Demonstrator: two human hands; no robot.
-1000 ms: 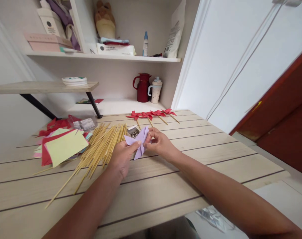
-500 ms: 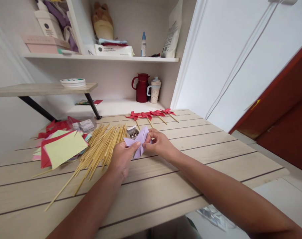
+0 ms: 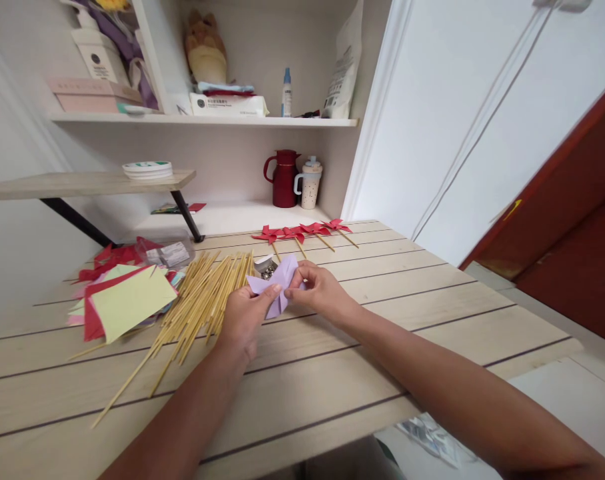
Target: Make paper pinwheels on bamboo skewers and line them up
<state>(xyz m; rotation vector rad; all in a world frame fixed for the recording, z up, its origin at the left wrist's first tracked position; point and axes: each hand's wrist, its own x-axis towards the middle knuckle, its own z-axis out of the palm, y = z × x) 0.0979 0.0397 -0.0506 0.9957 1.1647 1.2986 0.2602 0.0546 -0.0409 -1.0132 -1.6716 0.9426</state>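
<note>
Pale plank table (image 3: 332, 373) w/ dark seams fills most of the view, pushed up to a white cabinet (image 3: 212, 120); plain wall on the right w/ a cord (image 3: 475, 137) hanging, reddish door (image 3: 557, 220) beyond. A wooden riser (image 3: 82, 187) on black legs stands back left, white rolls (image 3: 147, 172) stacked on it.

Lavender pinwheel (image 3: 286, 271) is up off the table, front-centre, btwn both hands. L hand (image 3: 243, 313) has it pinched, thumb on top; R hand (image 3: 322, 290) is narrow, fingertips nipping the paper nr its middle. Heap of sticks (image 3: 207, 300) just left of L hand, then paper sheets (image 3: 132, 303), yellow-green on top. Four red pinwheels (image 3: 315, 229) on sticks lie in a row at the back.

Containers: small open box (image 3: 263, 261) right behind the pinwheel, shiny metal bits inside; clear plastic box (image 3: 185, 245) nr the sheets w/ white labelled stuff in it. Red jug (image 3: 285, 180) & speckled tumbler (image 3: 310, 190) side by side, contents n/a from here.

Labels: white pkt (image 3: 227, 105) on the shelf has Chinese characters + a dark round logo; pump bottle (image 3: 101, 60) has a dark round logo too. Writing on spray bottle (image 3: 287, 97) & white bag (image 3: 345, 73) too small to read.
</note>
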